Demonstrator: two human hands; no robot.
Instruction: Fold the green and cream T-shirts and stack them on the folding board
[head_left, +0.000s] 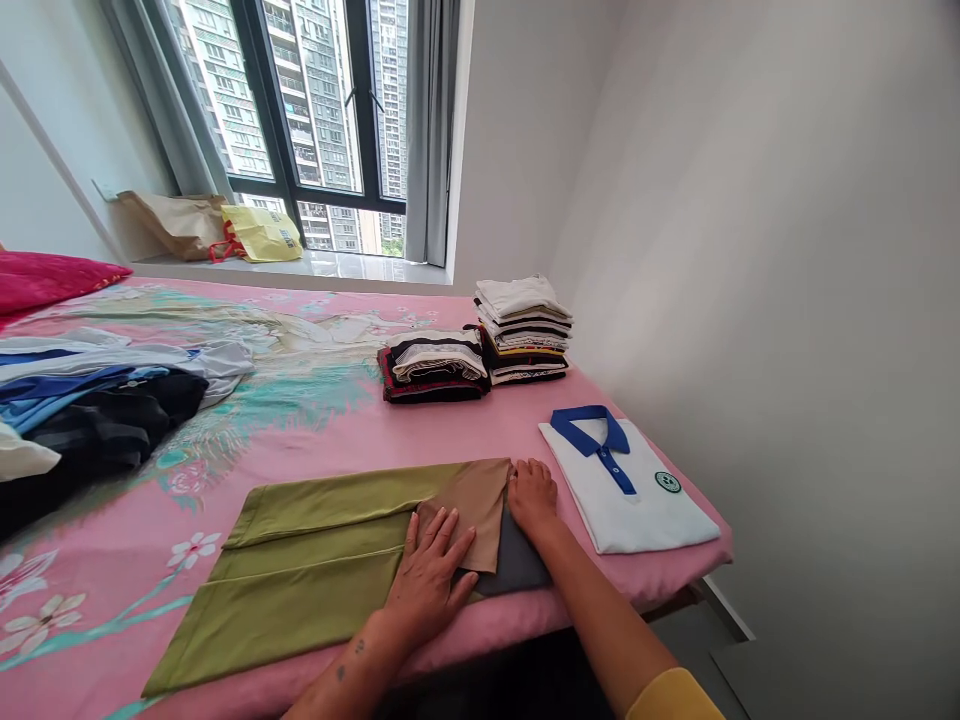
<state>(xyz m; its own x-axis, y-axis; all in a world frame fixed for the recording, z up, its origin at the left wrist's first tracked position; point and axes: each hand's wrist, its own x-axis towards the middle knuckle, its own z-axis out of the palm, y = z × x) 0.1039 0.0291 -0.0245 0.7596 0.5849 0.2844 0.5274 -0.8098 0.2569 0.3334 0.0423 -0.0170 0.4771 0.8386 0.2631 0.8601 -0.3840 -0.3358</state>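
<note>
Head view: green garment (315, 590) lies under both hands, which sit apart, left hand (429, 578) flat with fingers spread, right hand (534, 497) bent at its edge, grip unclear; light, even pressure should limit creases.

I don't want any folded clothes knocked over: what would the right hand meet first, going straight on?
Crossing the pink floral bedsheet, the right hand would probably first meet the taller stack of folded white and black clothes, though the exact angle and depth are unclear.
</note>
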